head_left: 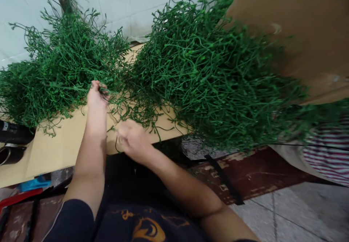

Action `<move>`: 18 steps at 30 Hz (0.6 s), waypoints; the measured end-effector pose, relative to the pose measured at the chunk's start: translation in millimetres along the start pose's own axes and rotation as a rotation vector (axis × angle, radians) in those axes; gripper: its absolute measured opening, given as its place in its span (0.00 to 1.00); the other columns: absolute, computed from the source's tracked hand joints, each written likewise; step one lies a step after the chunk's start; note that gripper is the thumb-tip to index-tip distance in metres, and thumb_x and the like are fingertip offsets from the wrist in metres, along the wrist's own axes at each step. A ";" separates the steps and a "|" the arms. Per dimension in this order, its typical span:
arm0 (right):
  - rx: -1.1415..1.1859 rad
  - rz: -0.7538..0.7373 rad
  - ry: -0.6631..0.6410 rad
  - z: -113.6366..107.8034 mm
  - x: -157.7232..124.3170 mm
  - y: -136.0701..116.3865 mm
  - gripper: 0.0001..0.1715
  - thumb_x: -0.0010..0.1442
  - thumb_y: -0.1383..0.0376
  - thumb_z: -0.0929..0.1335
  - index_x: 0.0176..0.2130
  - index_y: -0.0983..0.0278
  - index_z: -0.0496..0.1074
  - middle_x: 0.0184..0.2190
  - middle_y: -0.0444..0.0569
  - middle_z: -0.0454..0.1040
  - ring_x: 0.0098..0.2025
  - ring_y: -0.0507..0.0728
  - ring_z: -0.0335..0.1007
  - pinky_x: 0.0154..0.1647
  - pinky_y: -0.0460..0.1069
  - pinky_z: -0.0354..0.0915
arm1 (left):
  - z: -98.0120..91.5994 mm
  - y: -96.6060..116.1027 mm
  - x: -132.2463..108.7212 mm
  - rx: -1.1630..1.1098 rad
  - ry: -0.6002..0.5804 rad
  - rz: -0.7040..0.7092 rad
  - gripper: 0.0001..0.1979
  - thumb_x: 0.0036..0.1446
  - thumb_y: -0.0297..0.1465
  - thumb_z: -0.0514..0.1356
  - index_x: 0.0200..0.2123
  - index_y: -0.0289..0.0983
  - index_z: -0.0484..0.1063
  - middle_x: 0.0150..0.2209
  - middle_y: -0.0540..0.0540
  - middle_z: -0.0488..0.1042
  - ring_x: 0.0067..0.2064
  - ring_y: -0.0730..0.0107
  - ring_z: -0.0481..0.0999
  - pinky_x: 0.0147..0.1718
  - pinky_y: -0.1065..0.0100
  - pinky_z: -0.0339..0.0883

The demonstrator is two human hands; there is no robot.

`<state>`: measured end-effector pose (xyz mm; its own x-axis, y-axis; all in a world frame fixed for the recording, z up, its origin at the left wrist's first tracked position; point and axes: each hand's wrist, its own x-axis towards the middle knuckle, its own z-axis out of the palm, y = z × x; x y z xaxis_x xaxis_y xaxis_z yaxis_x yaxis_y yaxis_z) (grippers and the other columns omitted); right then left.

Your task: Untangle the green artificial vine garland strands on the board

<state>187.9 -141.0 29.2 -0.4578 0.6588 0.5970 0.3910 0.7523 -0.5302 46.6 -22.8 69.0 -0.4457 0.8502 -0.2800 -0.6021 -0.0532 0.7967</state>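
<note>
My left hand point(98, 91) is closed around thin green artificial-looking plant stems, at the front edge of the left heap of stems point(73, 52). Nearer to my body, my right hand point(132, 136) is curled shut and slightly blurred. A thin green stem shows at its fingers, though the grip itself is hidden. Beyond it to the right spreads a larger heap of the same stems point(201, 74), tangled and tipped with small branching ends. Loose stems point(144, 111) lie scattered between the heaps on the cardboard point(65, 140).
A big cardboard sheet point(305, 38) rises at the right behind the large heap. Black cylindrical objects point(15, 132) sit at the left edge. White tiled wall point(114, 2) stands at the back. A striped cloth point(327, 151) and a dark red bench point(253, 173) are at the lower right.
</note>
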 end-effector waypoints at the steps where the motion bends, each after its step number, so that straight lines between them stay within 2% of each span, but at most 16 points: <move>1: 0.007 -0.054 -0.016 -1.3 -2.5 -2.3 0.17 0.61 0.68 0.57 0.22 0.64 0.59 0.21 0.47 0.61 0.27 0.52 0.53 0.33 0.48 0.55 | -3.2 3.0 4.2 -0.035 0.033 -0.004 0.15 0.63 0.34 0.49 0.24 0.38 0.60 0.15 0.58 0.61 0.15 0.83 0.62 0.16 0.78 0.54; 3: -0.058 -0.017 -0.015 -8.9 -0.4 3.3 0.18 0.62 0.67 0.56 0.23 0.65 0.62 0.22 0.49 0.62 0.29 0.53 0.55 0.34 0.49 0.56 | -8.2 7.3 6.8 -0.053 0.008 -0.024 0.14 0.63 0.34 0.50 0.24 0.38 0.61 0.17 0.57 0.65 0.17 0.82 0.66 0.19 0.78 0.59; 4: -0.126 0.084 0.000 -14.8 4.1 10.8 0.17 0.62 0.67 0.56 0.24 0.65 0.65 0.24 0.51 0.63 0.32 0.55 0.56 0.36 0.51 0.56 | -9.7 8.1 5.0 -0.044 -0.039 -0.044 0.14 0.63 0.34 0.51 0.24 0.38 0.62 0.18 0.56 0.68 0.19 0.82 0.68 0.22 0.77 0.62; 6: -0.311 0.377 0.054 -27.0 17.1 29.9 0.14 0.60 0.64 0.60 0.31 0.68 0.69 0.33 0.58 0.67 0.39 0.60 0.58 0.39 0.55 0.58 | -10.8 5.8 -3.0 -0.023 -0.126 -0.104 0.14 0.62 0.34 0.51 0.25 0.37 0.64 0.22 0.54 0.73 0.24 0.79 0.73 0.28 0.75 0.67; 7: -0.377 0.477 0.082 -31.7 24.2 38.6 0.15 0.59 0.62 0.62 0.39 0.71 0.70 0.39 0.62 0.66 0.43 0.64 0.58 0.42 0.57 0.58 | -10.7 2.8 -7.7 -0.017 -0.148 -0.124 0.14 0.63 0.34 0.50 0.26 0.37 0.64 0.24 0.53 0.74 0.26 0.78 0.75 0.31 0.74 0.69; 8: -0.423 0.544 0.098 -34.4 30.7 45.1 0.20 0.57 0.60 0.64 0.45 0.73 0.68 0.44 0.65 0.65 0.47 0.66 0.57 0.45 0.59 0.58 | -10.3 -1.0 -12.1 -0.013 -0.159 -0.133 0.13 0.63 0.33 0.50 0.26 0.37 0.65 0.25 0.52 0.76 0.29 0.77 0.76 0.34 0.73 0.70; 9: -0.441 0.566 0.094 -34.7 36.1 48.9 0.26 0.57 0.59 0.65 0.50 0.75 0.66 0.47 0.66 0.63 0.49 0.68 0.56 0.46 0.60 0.57 | -9.9 -5.5 -15.8 -0.005 -0.166 -0.141 0.13 0.63 0.32 0.50 0.27 0.37 0.66 0.27 0.51 0.77 0.32 0.76 0.77 0.37 0.72 0.70; 11: -0.413 0.519 0.008 -27.7 43.3 49.4 0.30 0.58 0.54 0.64 0.51 0.74 0.65 0.48 0.65 0.64 0.50 0.68 0.57 0.48 0.60 0.57 | -9.4 -14.7 -20.3 0.019 -0.183 -0.145 0.12 0.63 0.32 0.49 0.29 0.37 0.67 0.33 0.49 0.79 0.38 0.74 0.78 0.41 0.69 0.70; 14: -0.327 0.422 -0.161 -5.7 47.3 44.2 0.28 0.61 0.51 0.59 0.44 0.72 0.70 0.42 0.62 0.70 0.47 0.66 0.61 0.47 0.57 0.59 | -9.8 -25.5 -22.0 0.033 -0.236 -0.164 0.12 0.63 0.32 0.48 0.29 0.37 0.66 0.42 0.47 0.78 0.48 0.70 0.75 0.47 0.65 0.69; 18: -0.257 0.423 -0.197 15.3 50.4 46.6 0.18 0.61 0.59 0.59 0.37 0.70 0.70 0.38 0.58 0.73 0.43 0.62 0.64 0.45 0.54 0.59 | -12.7 -32.4 -20.0 0.017 -0.255 -0.207 0.13 0.64 0.33 0.46 0.30 0.37 0.65 0.48 0.45 0.76 0.55 0.68 0.71 0.52 0.63 0.66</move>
<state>170.9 -72.9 25.4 -0.3496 0.9094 0.2255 0.7459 0.4158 -0.5204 66.6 -44.7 42.1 -0.1334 0.9461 -0.2952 -0.6507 0.1411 0.7461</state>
